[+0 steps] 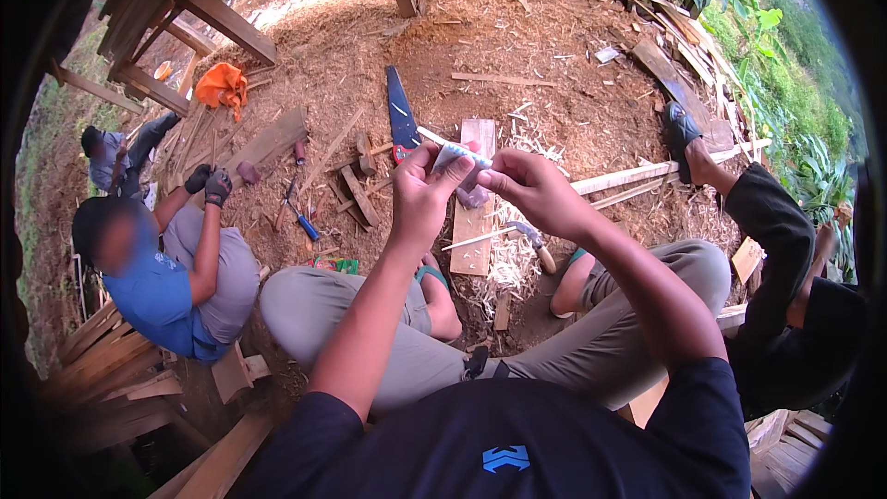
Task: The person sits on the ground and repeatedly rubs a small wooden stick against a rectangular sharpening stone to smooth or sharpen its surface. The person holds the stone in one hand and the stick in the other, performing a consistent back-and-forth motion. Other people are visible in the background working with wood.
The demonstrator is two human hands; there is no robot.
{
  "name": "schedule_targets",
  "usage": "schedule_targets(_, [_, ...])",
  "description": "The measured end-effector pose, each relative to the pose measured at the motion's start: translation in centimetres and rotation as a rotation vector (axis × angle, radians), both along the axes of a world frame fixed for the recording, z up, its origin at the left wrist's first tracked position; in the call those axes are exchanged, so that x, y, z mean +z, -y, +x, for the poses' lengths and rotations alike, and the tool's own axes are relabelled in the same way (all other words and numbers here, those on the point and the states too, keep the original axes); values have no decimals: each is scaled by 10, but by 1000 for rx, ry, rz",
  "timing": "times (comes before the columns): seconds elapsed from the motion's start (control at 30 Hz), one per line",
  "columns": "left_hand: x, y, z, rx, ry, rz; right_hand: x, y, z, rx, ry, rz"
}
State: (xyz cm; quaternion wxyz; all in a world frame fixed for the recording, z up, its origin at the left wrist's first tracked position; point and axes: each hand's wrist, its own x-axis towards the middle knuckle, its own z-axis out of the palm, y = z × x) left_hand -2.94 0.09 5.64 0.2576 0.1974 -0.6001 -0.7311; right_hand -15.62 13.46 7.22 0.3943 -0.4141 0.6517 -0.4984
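The ground point(573, 83) is my work area; the board point(472, 257) on it, lengthwise ahead of me, is the reference for every position. Shavings point(513, 291) lie along the right of the board's near half. Work above the board: a dropped part would probably be easier to find on its flat face than in the shavings.

The saw point(401, 115) rests left of the board's far end. Leave it there, with the forearms clear of it.

My left hand point(422, 196) and right hand point(538, 192) are raised over the board, each closed in a fingertip pinch on the wrap, one from either side. Let one pinch anchor while the other adjusts; never release both together.

The curved tool point(545, 257) lies right of the board's near half, untouched. Avoid reaching across it.

The wrap point(449, 156), pale and thin, sits between my fingertips, above the board's far half. It looks light and easily creased, so apply minimal pressure. A purplish piece point(473, 196) shows just below; I cannot tell whether it belongs to the wrap.
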Motion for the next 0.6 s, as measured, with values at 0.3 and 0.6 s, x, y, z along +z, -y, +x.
schedule_targets(0.3, [-29, 0, -13, 32, 51, 121, -28, -2, -4, -198, -535, -169])
schedule_targets(0.6, [-38, 19, -14, 114, 87, 227, -31, -2, -13, -329, -803, -158])
